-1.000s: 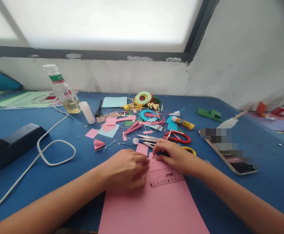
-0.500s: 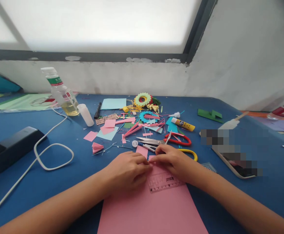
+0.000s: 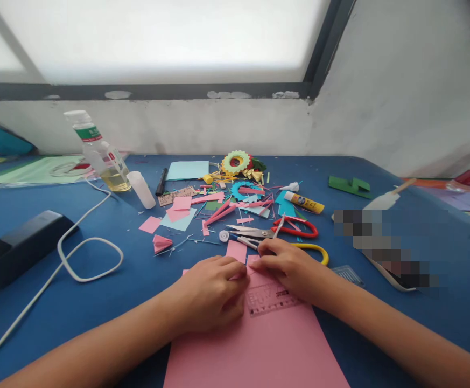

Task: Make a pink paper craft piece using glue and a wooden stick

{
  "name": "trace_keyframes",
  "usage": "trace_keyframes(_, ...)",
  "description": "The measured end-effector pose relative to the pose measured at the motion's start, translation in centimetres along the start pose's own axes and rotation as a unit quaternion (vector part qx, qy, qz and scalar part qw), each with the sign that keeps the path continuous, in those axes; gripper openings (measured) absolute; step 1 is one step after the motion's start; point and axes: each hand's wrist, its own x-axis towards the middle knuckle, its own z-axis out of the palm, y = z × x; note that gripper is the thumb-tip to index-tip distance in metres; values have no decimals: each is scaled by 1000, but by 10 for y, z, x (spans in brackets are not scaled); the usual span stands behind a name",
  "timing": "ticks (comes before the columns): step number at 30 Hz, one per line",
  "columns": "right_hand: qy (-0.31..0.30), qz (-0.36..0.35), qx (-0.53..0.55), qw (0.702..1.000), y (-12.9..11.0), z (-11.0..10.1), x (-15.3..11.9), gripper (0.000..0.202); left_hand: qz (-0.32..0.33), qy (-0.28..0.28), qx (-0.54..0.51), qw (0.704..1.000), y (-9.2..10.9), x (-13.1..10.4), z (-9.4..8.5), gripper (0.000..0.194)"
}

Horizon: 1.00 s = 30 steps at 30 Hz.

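A large sheet of pink paper [image 3: 259, 350] lies on the blue table in front of me. My left hand [image 3: 214, 293] rests on its far left part, fingers curled in and tips mostly hidden. My right hand [image 3: 293, 269] is closed at the far edge, thumb and forefinger together on the paper. A clear plastic ruler [image 3: 271, 299] lies flat on the sheet, partly under my right hand. Just beyond my fingers is a small pink paper piece [image 3: 236, 251]. Scissors [image 3: 259, 232] with red and yellow handles lie close past my right hand.
Paper scraps [image 3: 218, 213], a glue stick [image 3: 304, 203] and a black marker [image 3: 161, 182] lie farther back. At left stand a clear bottle [image 3: 111, 167] and a white bottle [image 3: 141, 189], near a white cable [image 3: 89, 280] and black device [image 3: 25, 245]. A blurred-out phone-like object [image 3: 384, 248] lies right.
My left fingers have drawn slightly back from my right fingertips, leaving a small gap. My right hand stays at the far edge. The view has shifted a little.
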Motion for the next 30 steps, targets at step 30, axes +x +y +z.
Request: trace_keyframes(30,-20,32,-61,997,-13,-1,-7,25,-96,117,-59,987,15,10,3,12)
